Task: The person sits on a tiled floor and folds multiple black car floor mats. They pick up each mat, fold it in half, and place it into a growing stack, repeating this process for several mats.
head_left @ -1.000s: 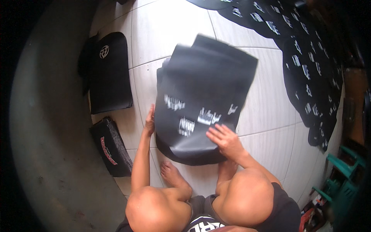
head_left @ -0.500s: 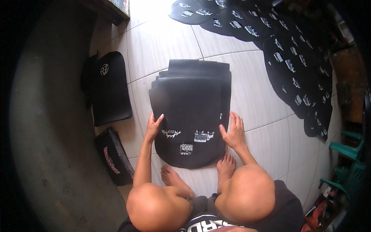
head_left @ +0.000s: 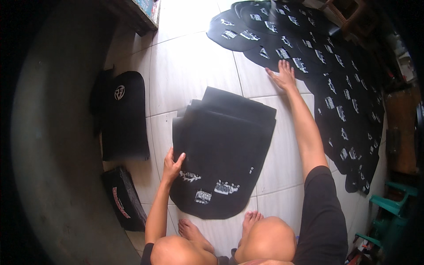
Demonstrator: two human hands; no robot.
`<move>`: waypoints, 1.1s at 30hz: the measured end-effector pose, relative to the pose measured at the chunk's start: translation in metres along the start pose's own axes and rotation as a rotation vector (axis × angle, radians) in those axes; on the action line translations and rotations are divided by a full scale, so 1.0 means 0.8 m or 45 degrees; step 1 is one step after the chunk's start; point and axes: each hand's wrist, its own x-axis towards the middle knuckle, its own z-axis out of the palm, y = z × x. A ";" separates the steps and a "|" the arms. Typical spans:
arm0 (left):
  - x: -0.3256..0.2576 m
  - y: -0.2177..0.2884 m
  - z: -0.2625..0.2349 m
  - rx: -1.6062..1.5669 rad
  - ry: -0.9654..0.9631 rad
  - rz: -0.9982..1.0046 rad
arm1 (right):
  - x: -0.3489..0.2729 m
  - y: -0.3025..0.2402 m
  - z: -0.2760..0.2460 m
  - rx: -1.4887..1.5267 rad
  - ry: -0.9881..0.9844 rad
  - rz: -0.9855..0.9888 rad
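Note:
A stack of black sheets (head_left: 221, 145) with rounded near ends and grey-white printed patches lies on the floor before my feet, its layers fanned unevenly at the far end. My left hand (head_left: 172, 167) grips its left edge, thumb on top and fingers along the side. Stretched out far to the right, my right hand (head_left: 285, 78) is open with fingers spread. It is at the near edge of a broad spread of overlapping black printed sheets (head_left: 329, 81); whether the fingertips touch them I cannot tell.
To the left lie a black flat piece with a round white emblem (head_left: 126, 121) and a smaller black piece with red lettering (head_left: 123, 198), by a grey wall (head_left: 57, 145). Green plastic stools (head_left: 393, 201) stand at right. A furniture corner (head_left: 143, 17) juts in at far left.
My right hand has left the stack's right side and reached forward and right to the spread sheets. The stack now sits turned clockwise; my left hand stays at its left edge.

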 end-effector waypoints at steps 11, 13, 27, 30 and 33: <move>-0.005 0.012 -0.011 0.087 0.041 -0.098 | 0.096 -0.143 0.017 -0.165 0.210 -0.329; -0.007 0.014 -0.012 0.144 0.027 -0.131 | 0.111 -0.153 0.020 -0.333 0.124 -0.351; -0.006 0.020 -0.014 0.025 -0.041 -0.096 | -0.165 -0.100 -0.052 -0.059 -0.052 -0.785; 0.000 -0.014 -0.027 0.010 -0.099 -0.111 | -0.300 -0.118 -0.124 0.116 -0.100 -0.805; 0.002 -0.055 -0.058 -0.520 -0.205 -0.359 | -0.452 -0.111 -0.108 0.203 -0.109 -1.023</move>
